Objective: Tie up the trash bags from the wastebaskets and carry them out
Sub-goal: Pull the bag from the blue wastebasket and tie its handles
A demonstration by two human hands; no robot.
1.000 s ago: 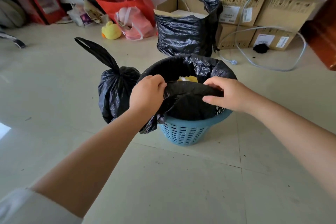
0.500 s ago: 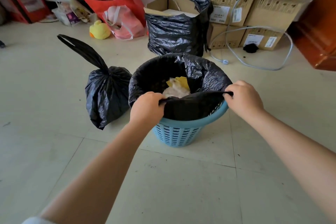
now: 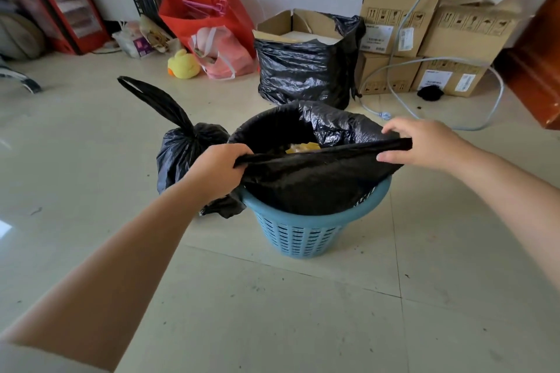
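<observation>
A blue slotted wastebasket [image 3: 298, 235] stands on the tiled floor, lined with a black trash bag [image 3: 318, 182]. Yellow and pale trash [image 3: 303, 147] shows inside it. My left hand [image 3: 219, 171] grips the near edge of the bag at the left of the rim. My right hand [image 3: 421, 145] pinches the same edge at the right, and the plastic is stretched taut between them above the rim. Left of the basket, touching it, a tied black trash bag [image 3: 181, 154] sits on the floor with its long handle loop sticking up.
Behind the basket stands an open cardboard box wrapped in a black bag [image 3: 306, 73]. Stacked cartons [image 3: 424, 24] and a grey cable [image 3: 491, 106] lie at the back right, a red bag [image 3: 209, 13], a pink bag and a yellow plush duck [image 3: 183, 65] at the back left.
Both hands have lifted the near bag edge off the rim and pulled it wider; the right hand has moved right and up.
</observation>
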